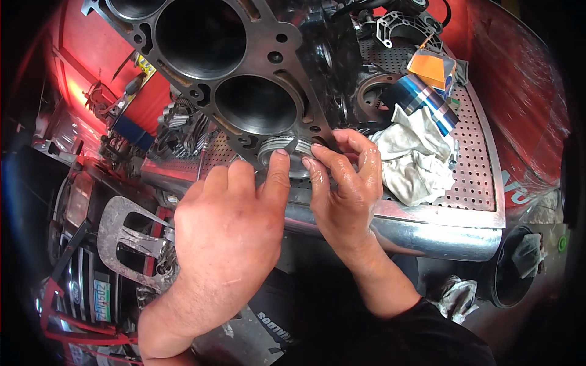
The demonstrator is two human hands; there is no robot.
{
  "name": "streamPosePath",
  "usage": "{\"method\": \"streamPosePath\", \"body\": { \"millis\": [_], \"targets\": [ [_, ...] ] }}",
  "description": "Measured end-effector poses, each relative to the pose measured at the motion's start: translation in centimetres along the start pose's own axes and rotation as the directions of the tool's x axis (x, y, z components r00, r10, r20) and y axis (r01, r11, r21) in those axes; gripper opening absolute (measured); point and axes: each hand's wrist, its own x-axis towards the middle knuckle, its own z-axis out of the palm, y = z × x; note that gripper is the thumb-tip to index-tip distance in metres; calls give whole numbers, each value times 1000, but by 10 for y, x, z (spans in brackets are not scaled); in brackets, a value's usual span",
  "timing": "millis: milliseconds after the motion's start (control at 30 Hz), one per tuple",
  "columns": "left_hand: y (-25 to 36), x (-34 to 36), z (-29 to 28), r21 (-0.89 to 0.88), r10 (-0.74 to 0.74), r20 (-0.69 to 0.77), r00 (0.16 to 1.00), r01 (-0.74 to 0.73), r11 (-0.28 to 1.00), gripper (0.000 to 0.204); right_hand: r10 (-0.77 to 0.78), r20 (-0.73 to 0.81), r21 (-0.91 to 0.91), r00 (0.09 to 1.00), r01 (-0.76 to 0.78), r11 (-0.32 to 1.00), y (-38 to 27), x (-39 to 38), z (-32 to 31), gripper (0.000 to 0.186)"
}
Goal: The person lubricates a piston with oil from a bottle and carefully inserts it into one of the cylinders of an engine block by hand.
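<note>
Two bare hands work on a silver round part with a grooved edge, like a piston, at the centre of the frame, just below the lowest bore of a dark engine block that fills the top. The left hand is partly curled, one digit pressed on the part's rim; its other fingertips are hidden. The right hand pinches the part's right edge between thumb and finger.

Writing shows around the margins: a white-and-green plate and an oval badge on a vehicle front at lower left, large pale letters on a red, plastic-wrapped surface at right, and whitish lettering at bottom centre.

The bench is perforated metal with a rounded, shiny edge. On its right lie a crumpled white cloth, a shiny blue cylinder and an orange-and-blue box. A black bin stands at lower right.
</note>
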Motion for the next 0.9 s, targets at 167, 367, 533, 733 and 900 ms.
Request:
{"method": "streamPosePath", "body": {
  "millis": [167,367,533,733,900],
  "targets": [
    [-10,4,-4,51,74,21,997,-75,996,52,1,4,-85,1000,-1,996,-7,2,2,26],
    [-6,-20,71,-379,-360,-362,860,217,900,46,-55,41,-58,998,57,997,5,11,5,36],
    [13,0,131,-956,-831,-87,550,188,225,72,-32,136,105,990,18,994,2,12,10,53],
    [13,15,144,-975,-837,43,546,205,84,80,-86,81,-67,993,91,994,0,11,15,42],
    [17,17,141,-963,-805,188,563,268,-37,81,-110,47,-151,993,116,982,-2,9,17,38]
  ]
}}
